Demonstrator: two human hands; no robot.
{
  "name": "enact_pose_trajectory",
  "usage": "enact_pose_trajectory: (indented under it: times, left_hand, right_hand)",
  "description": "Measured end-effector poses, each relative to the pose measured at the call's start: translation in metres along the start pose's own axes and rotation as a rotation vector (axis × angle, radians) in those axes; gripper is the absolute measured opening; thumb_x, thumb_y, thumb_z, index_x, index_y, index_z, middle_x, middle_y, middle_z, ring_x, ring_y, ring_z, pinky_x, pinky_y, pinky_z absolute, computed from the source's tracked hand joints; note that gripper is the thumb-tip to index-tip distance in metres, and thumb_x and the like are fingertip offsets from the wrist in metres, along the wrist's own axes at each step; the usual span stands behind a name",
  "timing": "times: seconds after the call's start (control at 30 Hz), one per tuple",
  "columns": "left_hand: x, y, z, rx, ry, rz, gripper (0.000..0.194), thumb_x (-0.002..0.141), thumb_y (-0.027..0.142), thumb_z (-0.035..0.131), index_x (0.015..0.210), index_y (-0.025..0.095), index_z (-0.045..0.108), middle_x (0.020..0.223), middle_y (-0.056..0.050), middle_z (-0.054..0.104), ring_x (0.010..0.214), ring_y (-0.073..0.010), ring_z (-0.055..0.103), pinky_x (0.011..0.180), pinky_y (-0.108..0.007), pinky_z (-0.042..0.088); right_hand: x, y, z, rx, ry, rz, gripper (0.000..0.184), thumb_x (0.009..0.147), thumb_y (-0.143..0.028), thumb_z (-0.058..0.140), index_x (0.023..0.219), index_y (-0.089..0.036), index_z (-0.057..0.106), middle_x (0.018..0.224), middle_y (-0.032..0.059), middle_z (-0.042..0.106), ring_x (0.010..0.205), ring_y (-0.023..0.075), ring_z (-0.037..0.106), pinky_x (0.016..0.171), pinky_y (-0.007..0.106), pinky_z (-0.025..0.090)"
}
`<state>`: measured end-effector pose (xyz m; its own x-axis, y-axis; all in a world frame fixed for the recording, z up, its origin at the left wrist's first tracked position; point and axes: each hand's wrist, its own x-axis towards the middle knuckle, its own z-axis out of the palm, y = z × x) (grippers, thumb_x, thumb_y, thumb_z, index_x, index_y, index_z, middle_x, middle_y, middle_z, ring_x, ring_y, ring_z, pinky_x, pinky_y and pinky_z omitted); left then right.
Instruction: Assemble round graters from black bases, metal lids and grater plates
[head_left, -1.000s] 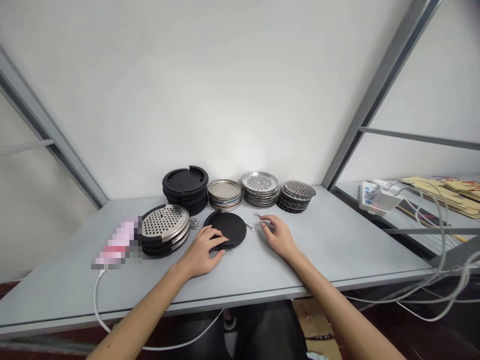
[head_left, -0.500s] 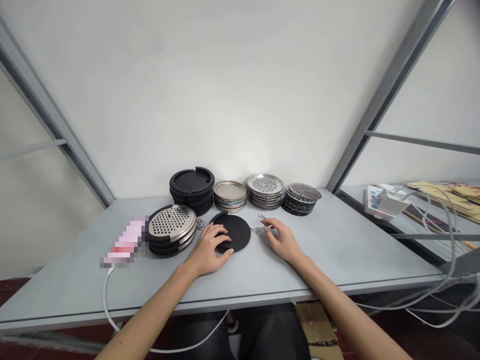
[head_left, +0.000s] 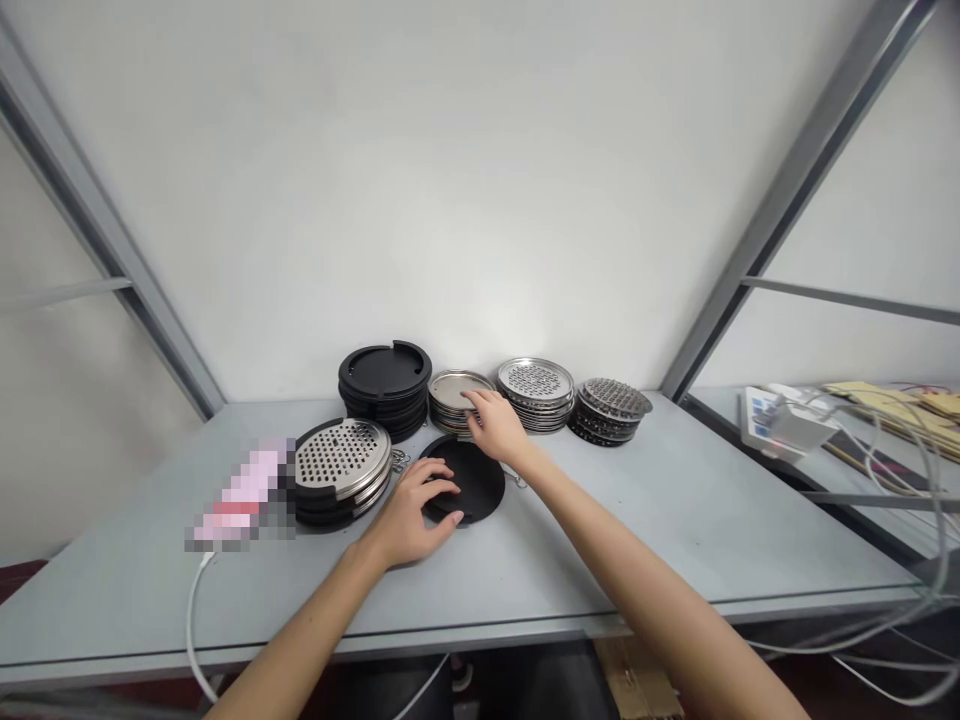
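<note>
A round black disc (head_left: 476, 485) lies flat on the table in front of me. My left hand (head_left: 416, 512) rests at its left edge, fingers spread and lying partly over it. Beyond the disc, my right hand (head_left: 496, 428) reaches over a stack of plain metal discs (head_left: 456, 385), its fingertips at the right edge of the top one and the thumb apart below. A small wire loop (head_left: 517, 478) shows beside the black disc, partly behind my right forearm. To the left stand stacked black-rimmed grater discs (head_left: 341, 460) with perforated metal tops.
Along the wall stand a stack of black rings (head_left: 385, 385), perforated metal discs (head_left: 535, 385) and rough grater plates (head_left: 611, 405). Wire loops (head_left: 400, 460) lie near the left stack. A blurred pink object (head_left: 251, 490) with a white cable sits left. Right, a power strip (head_left: 780, 420) has cables.
My right hand has moved left and forward, from the bare table right of the black disc to the plain metal stack. My left hand stays on the disc. The view has shifted slightly.
</note>
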<state>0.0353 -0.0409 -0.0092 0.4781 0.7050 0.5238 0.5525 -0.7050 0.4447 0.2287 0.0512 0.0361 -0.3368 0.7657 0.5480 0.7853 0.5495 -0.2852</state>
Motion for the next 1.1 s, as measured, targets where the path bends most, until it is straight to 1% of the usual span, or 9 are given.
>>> enact_pose_trajectory:
  times: [0.13,0.27,0.37,0.43,0.57,0.7,0.8,0.9,1.1]
  left_hand:
    - [0.0,0.0,0.001,0.003,-0.002,0.012,0.021,0.078,0.024,0.065,0.099,0.023,0.068,0.113,-0.008,0.063,0.118,-0.0278,0.052,0.107,-0.051,0.037]
    - [0.0,-0.001,0.003,0.006,0.0,0.038,0.016,0.077,0.026,0.068,0.093,0.024,0.069,0.109,-0.006,0.065,0.113,-0.0264,0.055,0.109,-0.051,0.033]
    - [0.0,-0.001,0.003,0.001,-0.008,0.056,0.007,0.078,0.024,0.067,0.085,0.023,0.068,0.094,-0.002,0.068,0.098,-0.021,0.062,0.11,-0.049,0.031]
    - [0.0,-0.001,0.004,0.013,0.004,0.061,0.004,0.078,0.024,0.067,0.082,0.022,0.066,0.086,0.0,0.068,0.087,-0.0178,0.063,0.109,-0.047,0.031]
    - [0.0,-0.002,0.005,0.067,0.062,0.069,0.01,0.077,0.026,0.068,0.075,0.019,0.062,0.076,0.0,0.067,0.076,-0.016,0.061,0.103,-0.045,0.037]
    - [0.001,-0.002,0.006,0.153,0.137,0.072,0.025,0.081,0.027,0.063,0.06,0.018,0.052,0.06,0.001,0.059,0.062,-0.0146,0.055,0.085,-0.04,0.044]
    - [0.001,-0.001,0.006,0.18,0.153,0.073,0.031,0.084,0.026,0.059,0.056,0.018,0.048,0.056,0.002,0.056,0.057,-0.0138,0.052,0.074,-0.037,0.044]
    - [0.002,0.001,0.005,0.168,0.141,0.069,0.03,0.085,0.025,0.058,0.057,0.018,0.049,0.058,0.001,0.057,0.06,-0.0144,0.052,0.071,-0.036,0.042]
    - [0.001,0.002,0.002,0.108,0.16,0.035,0.009,0.085,0.022,0.058,0.077,0.019,0.059,0.084,-0.004,0.063,0.081,-0.019,0.058,0.081,-0.039,0.046]
  right_hand:
    - [0.017,0.006,-0.003,-0.143,-0.011,0.02,0.036,0.093,-0.023,0.044,0.124,-0.013,0.06,0.123,0.0121,0.063,0.115,0.026,0.053,0.1,0.037,0.039]
    - [0.023,0.013,-0.007,-0.215,-0.187,-0.029,0.031,0.095,-0.024,0.043,0.113,-0.018,0.067,0.11,0.0085,0.07,0.103,0.0235,0.06,0.089,0.032,0.042]
    - [0.027,0.015,-0.006,-0.222,-0.241,-0.058,0.026,0.092,-0.021,0.047,0.097,-0.022,0.073,0.097,0.0058,0.073,0.093,0.0215,0.064,0.082,0.029,0.042]
    - [0.029,0.014,-0.006,-0.225,-0.241,-0.066,0.027,0.092,-0.019,0.046,0.094,-0.022,0.073,0.095,0.006,0.073,0.09,0.0206,0.065,0.08,0.028,0.041]
    - [0.031,0.012,-0.007,-0.222,-0.232,-0.083,0.024,0.093,-0.025,0.048,0.096,-0.021,0.072,0.094,0.0069,0.072,0.089,0.0205,0.065,0.078,0.028,0.041]
    - [0.032,0.014,-0.007,-0.199,-0.24,-0.094,0.02,0.091,-0.025,0.053,0.093,-0.023,0.073,0.093,0.004,0.07,0.087,0.0181,0.064,0.073,0.025,0.041]
    - [0.034,0.014,-0.008,-0.193,-0.202,-0.083,0.024,0.094,-0.023,0.046,0.098,-0.021,0.07,0.098,0.0054,0.068,0.088,0.0177,0.063,0.074,0.025,0.041]
    - [0.037,0.015,-0.011,-0.212,-0.101,-0.071,0.026,0.097,-0.023,0.041,0.102,-0.018,0.066,0.101,0.0085,0.065,0.086,0.0192,0.062,0.074,0.028,0.042]
    - [0.03,0.023,-0.03,-0.16,0.101,-0.145,0.024,0.098,-0.021,0.039,0.101,-0.016,0.062,0.099,0.0098,0.062,0.085,0.0206,0.058,0.077,0.031,0.044]
